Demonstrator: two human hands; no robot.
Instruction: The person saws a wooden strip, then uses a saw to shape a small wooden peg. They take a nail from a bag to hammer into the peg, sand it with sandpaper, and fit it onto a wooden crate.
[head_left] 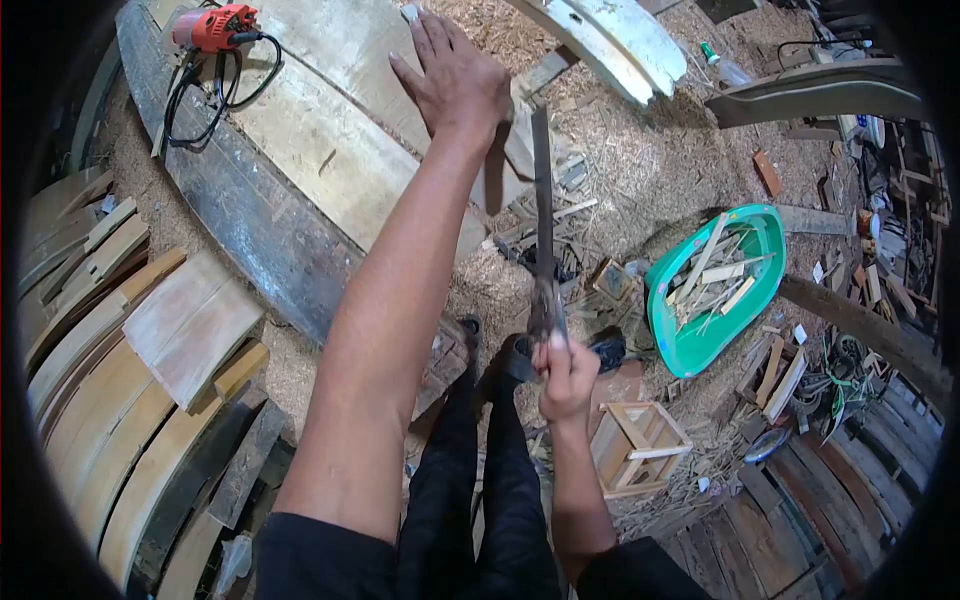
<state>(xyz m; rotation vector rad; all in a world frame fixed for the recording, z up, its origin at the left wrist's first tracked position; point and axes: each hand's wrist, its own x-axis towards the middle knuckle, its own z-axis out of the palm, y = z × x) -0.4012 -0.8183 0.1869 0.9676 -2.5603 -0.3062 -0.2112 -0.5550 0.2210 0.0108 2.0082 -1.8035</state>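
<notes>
My left hand (458,85) rests with its fingers spread on a wide pale wooden board (335,150) at the upper left of the view. A small whitish piece shows at one fingertip. Lower and to the right, my right hand (567,375) is wrapped round the handle of a long, narrow, dark tool (543,190), which looks like a saw. Its blade points away from me, beside the board's right end. Whether the blade touches the wood I cannot tell.
A red power tool (215,28) with a black cable lies on the board's far left. Right of my legs stand a green tub (770,235) of wood scraps and a small wooden frame (640,450). Curved planks (110,390) are stacked at the left. Shavings cover the ground.
</notes>
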